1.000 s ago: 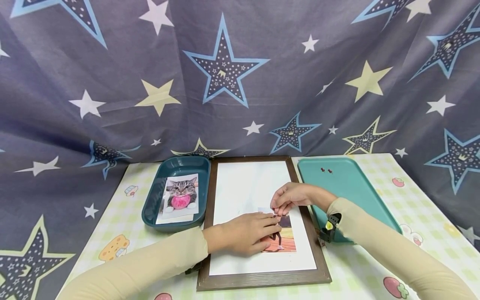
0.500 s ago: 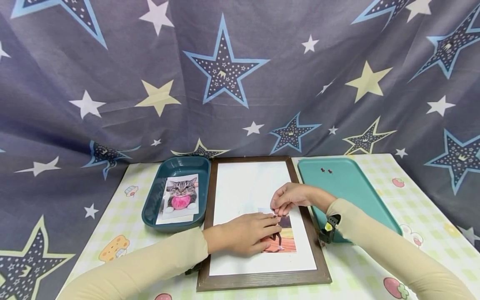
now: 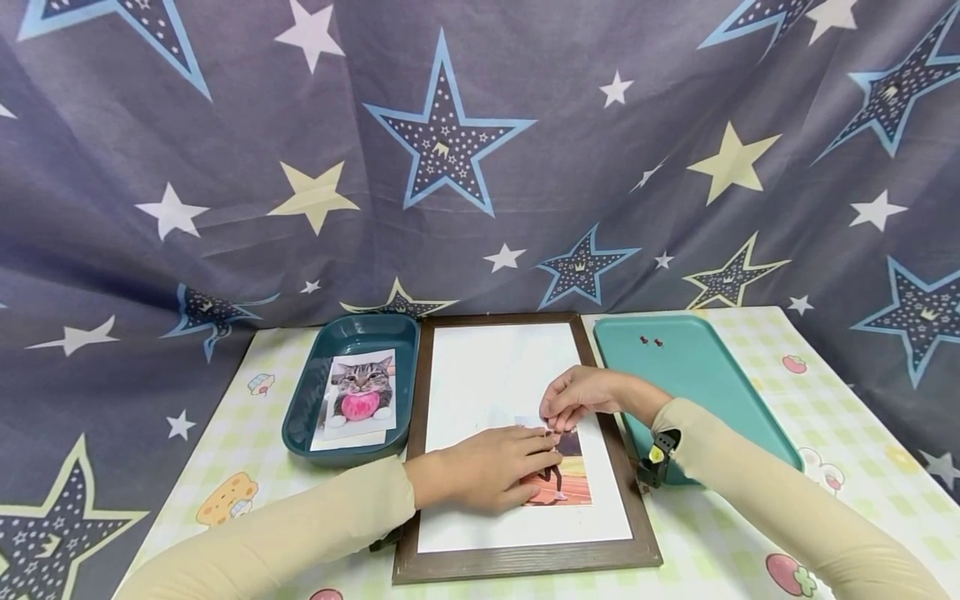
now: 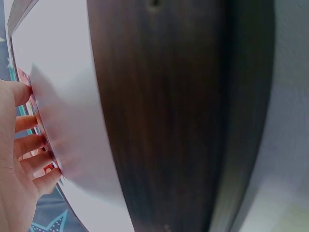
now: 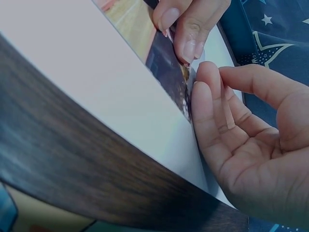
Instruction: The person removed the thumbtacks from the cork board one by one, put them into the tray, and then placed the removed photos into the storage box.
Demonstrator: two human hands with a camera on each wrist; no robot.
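My left hand [image 3: 491, 468] lies with its fingers spread over a photo [image 3: 566, 479] on the white board [image 3: 487, 367] of a brown-framed panel. The photo shows a leg in dark leggings on an orange ground. At the photo's top edge, my right hand [image 3: 581, 396] pinches with thumb and forefinger, its fingertips right beside the left hand's. What it pinches is mostly hidden; a small red push pin [image 4: 49, 168] shows between the fingers in the left wrist view. The right wrist view shows the right hand [image 5: 256, 130] close to the board.
To the left stands a dark teal basin [image 3: 298, 408] holding several photos, a cat photo [image 3: 363, 396] on top. Right of the brown frame [image 3: 525, 560] lies a green tray [image 3: 697, 375], partly under the right forearm, with two red push pins [image 3: 651, 341]. A starry curtain hangs behind.
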